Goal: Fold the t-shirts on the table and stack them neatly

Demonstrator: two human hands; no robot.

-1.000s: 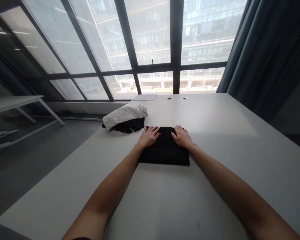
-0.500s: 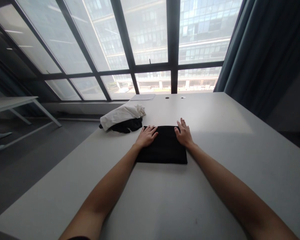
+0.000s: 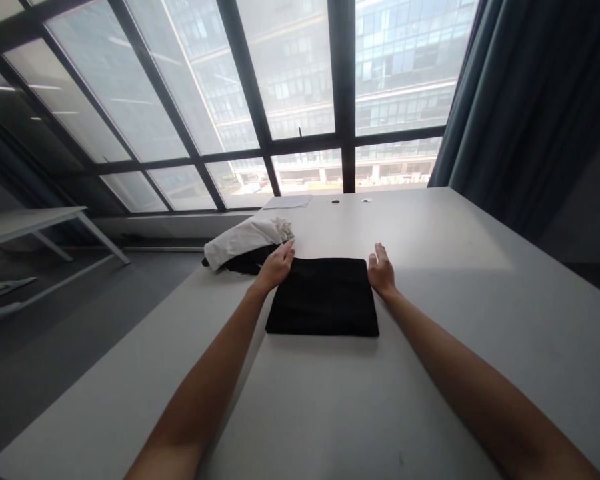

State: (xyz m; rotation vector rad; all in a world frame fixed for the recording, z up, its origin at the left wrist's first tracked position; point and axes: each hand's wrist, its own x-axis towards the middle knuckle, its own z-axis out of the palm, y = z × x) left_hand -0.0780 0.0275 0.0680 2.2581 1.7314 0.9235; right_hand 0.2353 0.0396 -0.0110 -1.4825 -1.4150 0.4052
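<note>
A black cloth folded into a flat rectangle point(image 3: 325, 297) lies on the white table point(image 3: 330, 393) in front of me; its exact kind of garment does not show. My left hand point(image 3: 276, 268) is on edge at its far left side, fingers stretched forward, palm facing inward. Along the far right side stands my right hand point(image 3: 381, 272), likewise upright with straight fingers. Both hands are at the cloth's edges and neither grips it. Just beyond my left hand rests a heap of white cloth point(image 3: 245, 238) over black cloth point(image 3: 245, 261).
Flat papers point(image 3: 287, 202) lie at the table's far edge, near two small round fittings point(image 3: 335, 201). Large windows stand behind the table. A dark curtain point(image 3: 500, 100) hangs at the right. Another white table point(image 3: 30, 223) is at the far left.
My hands have moved from lying flat on top of the black cloth outward to its left and right sides, turning on edge. The cloth's whole top now shows.
</note>
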